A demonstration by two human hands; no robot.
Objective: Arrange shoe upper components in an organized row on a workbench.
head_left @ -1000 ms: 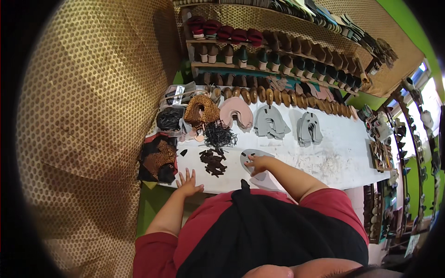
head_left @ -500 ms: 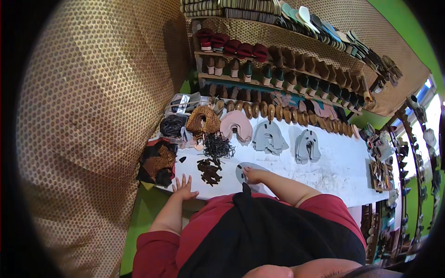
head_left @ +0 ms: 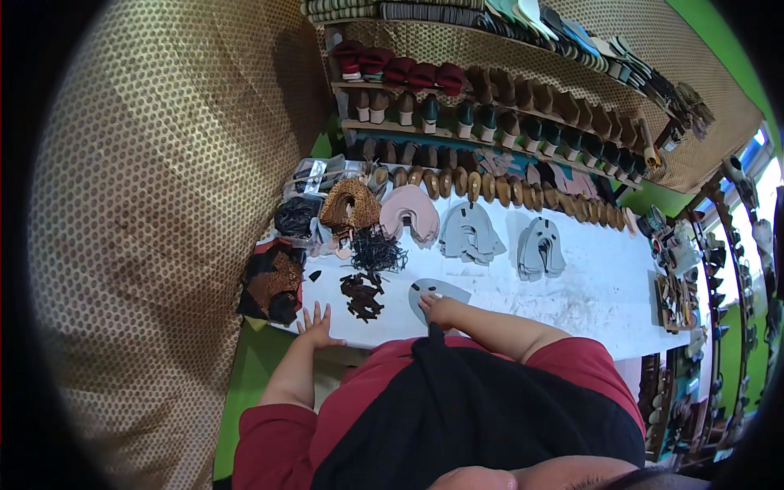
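My left hand [head_left: 318, 328] rests at the near edge of the white table with its fingers spread, holding nothing. Bunched fingers of my right hand [head_left: 437, 310] press on a grey shoe upper piece [head_left: 452, 290] lying flat near the table edge. Two small dark strips show on that piece, just beyond the fingertips. Between the hands is a pile of short dark brown strips [head_left: 362, 296]. Behind it sits a tangle of thin black strips [head_left: 377, 251]. Two stacks of similar grey upper pieces, one left [head_left: 471, 237] and one right [head_left: 541, 251], stand farther back.
Pink upper pieces [head_left: 408, 214] and leopard-print pieces [head_left: 349, 204] lie at the back left. Black and leopard scraps [head_left: 273, 282] fill the left corner. A row of brown shoe forms [head_left: 488, 187] lines the back, below shelves of shoes. A tool box [head_left: 676, 302] stands at the right end.
The whole view has shifted slightly. The grey upper piece has turned a little under my right hand, and more of it shows. My left hand stays spread at the table edge.
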